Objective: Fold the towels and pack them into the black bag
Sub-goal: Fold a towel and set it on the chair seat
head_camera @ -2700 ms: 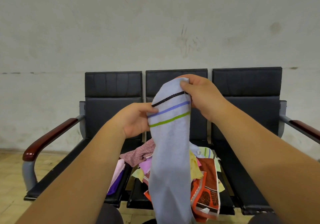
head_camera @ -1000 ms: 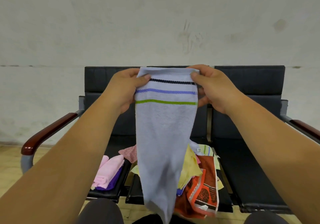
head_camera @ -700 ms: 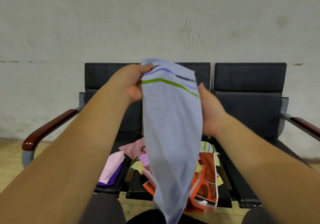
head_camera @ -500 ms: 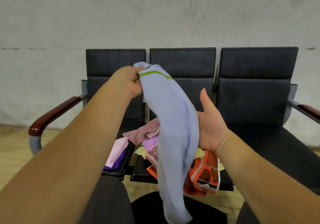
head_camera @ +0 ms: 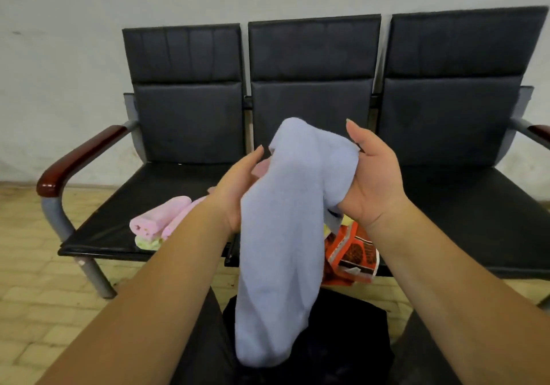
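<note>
A: What moved?

B: A moment ago you held the blue towel [head_camera: 285, 221] flat by its striped top. Now it's draped over your right hand [head_camera: 373, 182].

A: And the grip?

B: In the head view your right grip bunches the towel's top; your left hand [head_camera: 238, 188] lies spread against its side. The towel hangs long, straight down toward the black bag [head_camera: 342, 340] below. It's soft, fuzzy. Rolled pink towels [head_camera: 160, 221] sit on the bench [head_camera: 178, 176].
</note>
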A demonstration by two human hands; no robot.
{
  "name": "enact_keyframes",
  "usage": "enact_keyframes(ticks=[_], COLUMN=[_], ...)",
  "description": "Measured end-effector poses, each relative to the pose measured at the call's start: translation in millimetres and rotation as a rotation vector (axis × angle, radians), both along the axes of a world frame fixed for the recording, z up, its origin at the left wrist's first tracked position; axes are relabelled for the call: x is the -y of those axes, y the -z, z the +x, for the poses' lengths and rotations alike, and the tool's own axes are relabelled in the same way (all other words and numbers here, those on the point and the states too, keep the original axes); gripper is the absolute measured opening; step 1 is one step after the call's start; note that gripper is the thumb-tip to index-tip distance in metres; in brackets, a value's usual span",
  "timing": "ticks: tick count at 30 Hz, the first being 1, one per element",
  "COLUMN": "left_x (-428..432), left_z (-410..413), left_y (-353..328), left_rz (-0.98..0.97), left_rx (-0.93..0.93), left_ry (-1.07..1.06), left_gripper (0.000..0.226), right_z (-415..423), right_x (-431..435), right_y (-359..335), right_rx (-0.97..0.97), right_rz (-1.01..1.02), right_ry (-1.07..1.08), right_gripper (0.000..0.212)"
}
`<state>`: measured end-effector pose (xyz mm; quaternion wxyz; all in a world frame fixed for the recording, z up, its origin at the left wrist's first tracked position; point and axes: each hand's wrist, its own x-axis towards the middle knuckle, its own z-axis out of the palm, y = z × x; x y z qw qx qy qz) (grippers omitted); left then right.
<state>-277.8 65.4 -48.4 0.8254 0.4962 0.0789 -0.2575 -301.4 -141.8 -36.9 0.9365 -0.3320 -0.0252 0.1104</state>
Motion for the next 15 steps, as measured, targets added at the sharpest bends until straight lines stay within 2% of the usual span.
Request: enact_keyframes(ticks=[3, 6, 9, 15], left_x=[3, 1, -3, -3], left_z=[-11, -4, 3, 3], left_y=[21, 47, 77, 103], left_rz=[0.022, -0.109, -0.197, -0.100], left_rx=[0.022, 0.021, -0.040, 0.012], left_ry=[0.152, 0.231, 0.211, 0.241], left_gripper=[0.055, 0.064, 0.053, 0.048], right_z=[9, 13, 12, 13], right_x=[5, 14, 22, 25], right_y=[22, 50, 83, 126], right_rx=[-0.107, -0.195, -0.268, -0.413], right_rz=[0.039, 0.064, 0.071, -0.110], right_ry=[0.022, 0.045, 0.019, -0.073], right_gripper=[0.058, 0.054, 0.052, 0.060])
